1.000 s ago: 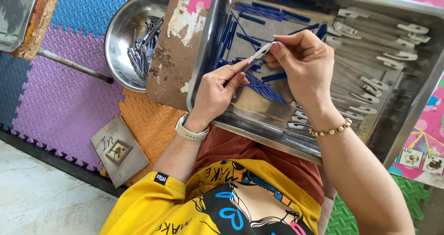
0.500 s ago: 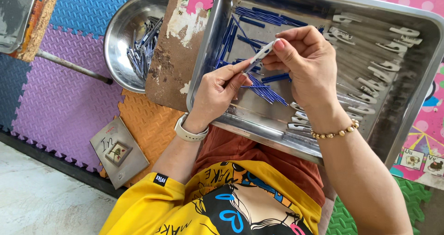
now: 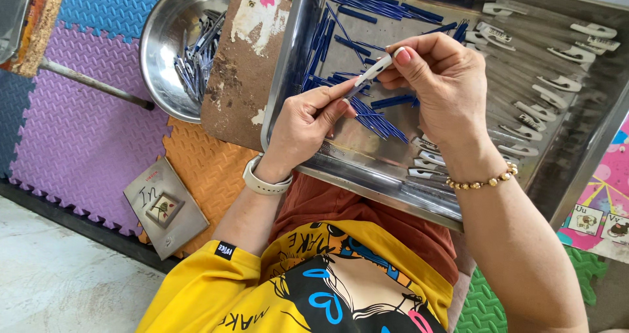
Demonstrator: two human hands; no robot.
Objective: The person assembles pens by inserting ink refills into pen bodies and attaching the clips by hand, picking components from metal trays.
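I'm in the middle of putting a pen (image 3: 372, 74) together, held just above the steel tray (image 3: 288, 91) between my two hands. My left hand (image 3: 308, 123) pinches the lower, blue end with thumb and fingertips; my right hand (image 3: 439, 84) pinches the white upper end, its other fingers curled in. The pen lies tilted, white end up toward the right, blue end down toward the left. It is thin, with a pale barrel; whether the two parts are fully seated I cannot tell, since my fingers cover the joint.

As I judge it, the step is pushing or twisting the parts home, and that calls for keeping both ends in line and pressing them straight toward each other, so the thin blue part does not bend.

Below the pen the tray holds a scatter of blue refills (image 3: 377, 120) on the left and white clips (image 3: 557, 84) spread on the right. To the left, past a worn board (image 3: 239, 77), a round steel bowl (image 3: 164, 51) holds more pen pieces. A small card (image 3: 164, 205) lies on the foam floor mat (image 3: 78, 123)
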